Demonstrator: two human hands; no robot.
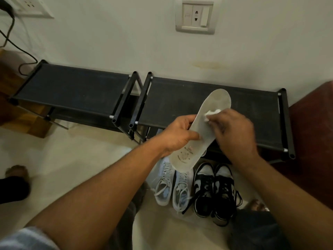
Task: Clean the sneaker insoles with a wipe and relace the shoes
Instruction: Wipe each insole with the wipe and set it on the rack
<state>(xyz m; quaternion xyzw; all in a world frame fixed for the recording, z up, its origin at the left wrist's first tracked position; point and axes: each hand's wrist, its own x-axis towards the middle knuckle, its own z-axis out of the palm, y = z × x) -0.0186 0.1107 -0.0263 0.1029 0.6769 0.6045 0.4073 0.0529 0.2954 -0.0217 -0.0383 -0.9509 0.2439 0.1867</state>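
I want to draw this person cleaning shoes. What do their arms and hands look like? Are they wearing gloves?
No gloves: the left hand and right hand are bare, with no ring or watch that I can see. Both forearms are bare too. A pale blue-grey short sleeve shows at the top of the left arm. The right hand looks blurry.

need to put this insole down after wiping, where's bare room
Bare: the left shoe rack's top, the right shoe rack's top, and floor left of the light blue sneakers. Crowded: below the insole, where they sit beside the black-and-white sneakers.
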